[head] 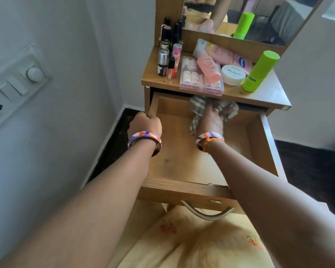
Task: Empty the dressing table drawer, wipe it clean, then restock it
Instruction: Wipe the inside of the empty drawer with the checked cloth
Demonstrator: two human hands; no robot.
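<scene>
The left hand (146,123) has its grip clamped on the left wall of the open drawer (182,161). The right hand (211,118) presses a checked cloth (196,107) onto the drawer's far floor, fingers bunched on it; beyond them, bottles crowd the table (269,91)
</scene>
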